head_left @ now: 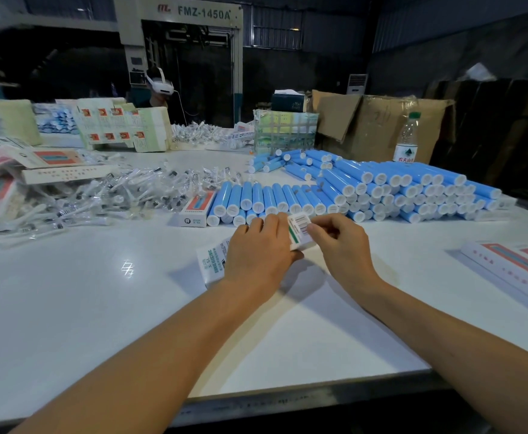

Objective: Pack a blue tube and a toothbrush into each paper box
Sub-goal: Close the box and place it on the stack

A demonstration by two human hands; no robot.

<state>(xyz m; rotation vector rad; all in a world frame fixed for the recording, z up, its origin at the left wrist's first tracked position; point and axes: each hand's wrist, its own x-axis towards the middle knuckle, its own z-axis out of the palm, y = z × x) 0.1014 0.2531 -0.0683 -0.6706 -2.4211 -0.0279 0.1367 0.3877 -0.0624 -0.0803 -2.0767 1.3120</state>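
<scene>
A white paper box (211, 264) with green lettering lies on the white table in the middle of the head view. My left hand (261, 245) lies over it and grips its body. My right hand (339, 239) pinches the box's end flap (298, 227), which carries a barcode label. Just beyond my hands, blue tubes (381, 189) with white caps are stacked in rows. Wrapped toothbrushes (124, 192) lie in a loose heap at the left. What is inside the box is hidden.
A closed box (195, 209) lies beside the tube rows. Finished boxes (519, 264) lie at the right edge, flat cartons (2, 183) at the left. A water bottle (408, 137), cardboard boxes (381, 123) and another person stand at the back.
</scene>
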